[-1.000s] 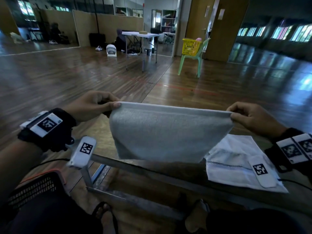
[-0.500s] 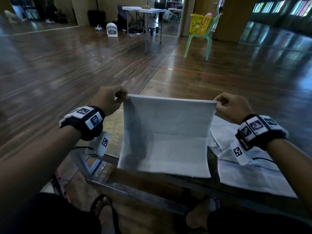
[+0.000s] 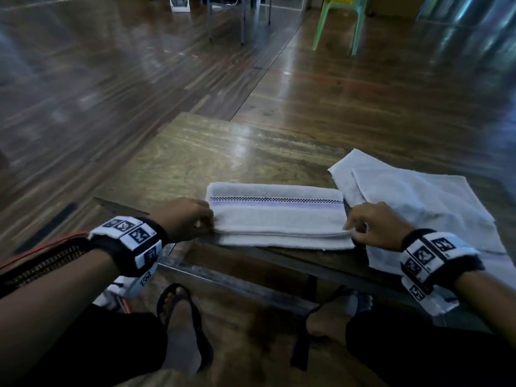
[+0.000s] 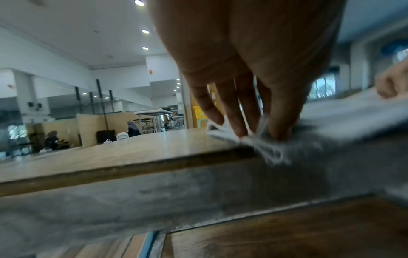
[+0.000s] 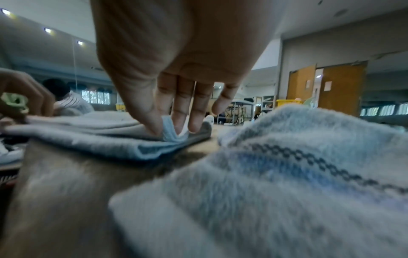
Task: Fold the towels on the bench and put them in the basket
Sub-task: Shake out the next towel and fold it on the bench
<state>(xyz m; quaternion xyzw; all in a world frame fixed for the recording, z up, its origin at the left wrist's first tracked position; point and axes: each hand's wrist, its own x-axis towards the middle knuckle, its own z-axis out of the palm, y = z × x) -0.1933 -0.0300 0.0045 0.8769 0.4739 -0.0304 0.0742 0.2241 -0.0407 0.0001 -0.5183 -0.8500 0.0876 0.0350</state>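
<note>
At the left edge a dark mesh basket (image 3: 42, 261) waited. The left hand (image 3: 184, 219) and right hand (image 3: 374, 227) pinched the near corners of a folded striped towel (image 3: 276, 216) on the bench (image 3: 212, 152); the unfolded towels (image 3: 418, 202) to the right remained.

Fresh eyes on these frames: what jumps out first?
The folded towel with its dotted stripe, flat on the wooden bench right in front of the person. The left hand and right hand each pinch one end of it at the near edge. To its right, another pale towel lies loose on the bench, not yet folded.
</note>
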